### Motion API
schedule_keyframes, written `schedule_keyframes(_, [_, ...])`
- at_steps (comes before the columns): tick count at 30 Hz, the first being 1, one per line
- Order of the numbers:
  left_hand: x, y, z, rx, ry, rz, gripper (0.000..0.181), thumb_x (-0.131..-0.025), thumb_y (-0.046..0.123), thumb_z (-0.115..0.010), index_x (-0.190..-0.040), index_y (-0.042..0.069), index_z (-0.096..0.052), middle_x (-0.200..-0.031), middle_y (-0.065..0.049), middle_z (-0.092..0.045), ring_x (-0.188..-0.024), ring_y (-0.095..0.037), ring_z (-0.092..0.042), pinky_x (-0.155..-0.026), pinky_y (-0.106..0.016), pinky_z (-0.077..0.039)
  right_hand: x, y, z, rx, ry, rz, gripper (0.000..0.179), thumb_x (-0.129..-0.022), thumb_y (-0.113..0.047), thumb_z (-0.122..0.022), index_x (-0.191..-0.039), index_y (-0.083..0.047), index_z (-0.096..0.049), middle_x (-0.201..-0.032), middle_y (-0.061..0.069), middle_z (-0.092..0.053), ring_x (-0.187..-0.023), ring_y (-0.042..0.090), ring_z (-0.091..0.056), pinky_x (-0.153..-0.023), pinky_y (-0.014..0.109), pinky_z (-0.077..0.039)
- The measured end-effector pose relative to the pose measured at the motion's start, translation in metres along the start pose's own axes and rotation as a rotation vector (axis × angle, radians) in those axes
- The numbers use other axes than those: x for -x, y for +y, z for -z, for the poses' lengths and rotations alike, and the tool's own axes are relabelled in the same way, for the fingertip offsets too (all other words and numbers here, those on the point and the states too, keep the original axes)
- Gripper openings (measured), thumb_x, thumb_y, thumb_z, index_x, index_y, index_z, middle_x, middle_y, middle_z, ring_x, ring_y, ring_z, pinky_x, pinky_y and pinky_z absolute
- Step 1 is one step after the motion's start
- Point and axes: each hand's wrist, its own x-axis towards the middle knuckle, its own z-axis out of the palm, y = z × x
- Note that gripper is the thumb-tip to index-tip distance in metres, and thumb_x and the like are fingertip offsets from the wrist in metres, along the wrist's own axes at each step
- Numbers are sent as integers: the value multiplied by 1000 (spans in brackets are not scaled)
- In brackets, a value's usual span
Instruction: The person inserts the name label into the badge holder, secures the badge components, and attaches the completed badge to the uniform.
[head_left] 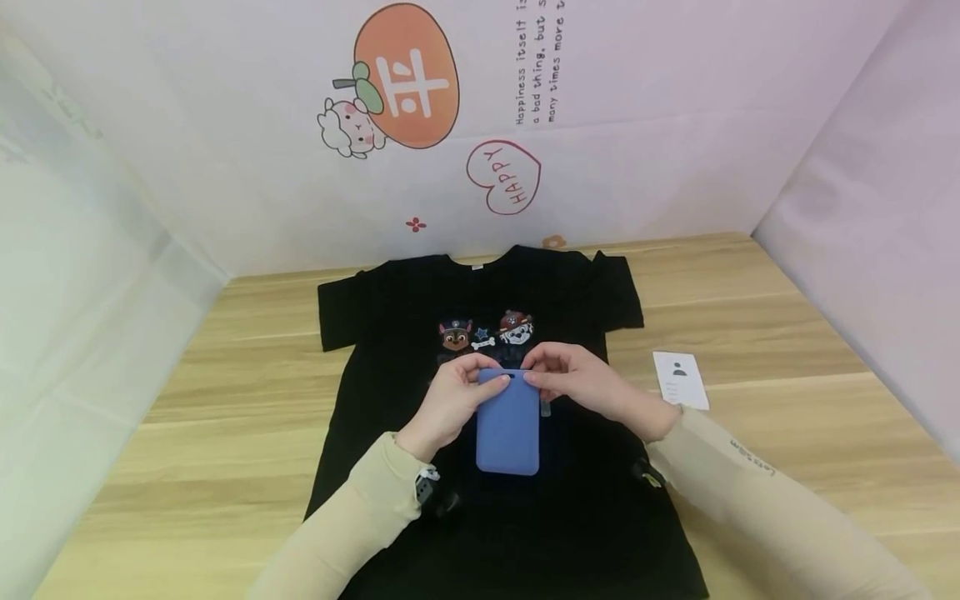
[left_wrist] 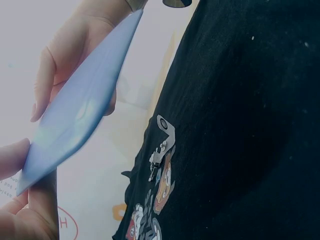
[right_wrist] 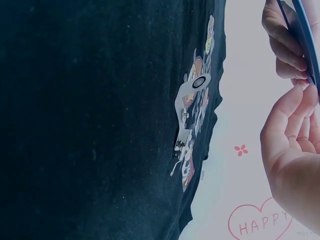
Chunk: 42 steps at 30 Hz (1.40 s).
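Note:
Both hands hold a blue badge holder (head_left: pixel 507 433) with a small slot near its top edge, upright above a black T-shirt (head_left: pixel 420 304). My left hand (head_left: pixel 450 402) grips its upper left corner, thumb across the front beside the slot. At the upper right corner my right hand (head_left: pixel 583 380) pinches the edge, thumb in front and fingers behind. On the shirt lies a badge clip (left_wrist: pixel 162 145) with a snap strap and metal jaws. The right wrist view shows the same clip (right_wrist: pixel 186 107) beside the printed dogs; in the head view it is mostly hidden behind the holder and right hand.
A white card (head_left: pixel 681 380) with a person icon lies on the wooden table (head_left: pixel 757 333), right of the shirt, close to the right sleeve (head_left: pixel 750 475). White cloth walls (head_left: pixel 637 108) with printed drawings enclose the back and sides.

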Motion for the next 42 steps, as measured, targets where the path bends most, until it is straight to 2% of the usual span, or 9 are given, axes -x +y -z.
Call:
schedule_keyframes(13, [1, 3, -1, -5, 4, 16, 16, -91, 8, -62, -102, -3, -60, -84, -7, -70, -71, -9, -60, -67, -25, -49, -1, 2, 0, 48, 0, 16, 19, -95, -13, -55, -102, 4, -62, -82, 6, -62, -75, 18, -59, -72, 31, -54])
schedule_keyframes(17, [0, 1, -1, -6, 2, 15, 17, -91, 10, -62, -104, -2, -60, -85, -7, -71, -71, -9, -61, -68, -25, -49, -1, 2, -1, 91, 28, 27, 19, -95, -13, -57, -99, 4, -65, -80, 6, -63, -72, 17, -58, -70, 37, -54])
schedule_keyframes(21, [1, 1, 1, 18, -8, 24, 19, -93, 10, -60, -107, -2, -59, -92, -10, -72, -76, -10, -63, -72, -26, -50, -1, 3, -1, 129, 89, 36, 17, -94, -11, -58, -98, 3, -66, -82, 8, -66, -73, 24, -62, -70, 37, -55])
schedule_keyframes(24, [4, 1, 3, 34, -29, 45, 22, -94, 11, -58, -112, -1, -57, -104, -15, -70, -83, -11, -65, -78, -30, -53, 0, 3, -1, 131, 136, 32, 16, -94, -10, -58, -98, 3, -66, -85, 11, -67, -76, 31, -63, -72, 33, -56])
schedule_keyframes(28, [8, -2, 8, 24, -61, 69, 26, -95, 13, -57, -117, 0, -54, -113, -19, -67, -89, -14, -66, -83, -35, -54, 1, 1, 1, 99, 173, 20, 16, -94, -8, -57, -100, 5, -65, -86, 13, -66, -78, 33, -63, -72, 27, -55])
schedule_keyframes(38, [19, -10, 18, -24, -164, 48, 32, -95, 9, -55, -123, -6, -52, -118, -24, -63, -101, -23, -66, -88, -39, -53, 1, 1, 2, 78, 225, -8, 15, -94, -8, -57, -98, 5, -64, -80, 9, -64, -74, 28, -61, -70, 24, -52])
schedule_keyframes(42, [20, -9, 17, -32, -147, 47, 28, -95, 7, -55, -119, -7, -55, -113, -24, -66, -98, -24, -67, -87, -39, -53, 1, 1, 2, 67, 224, 1, 15, -93, -7, -58, -98, 6, -64, -79, 9, -65, -72, 24, -60, -70, 23, -52])
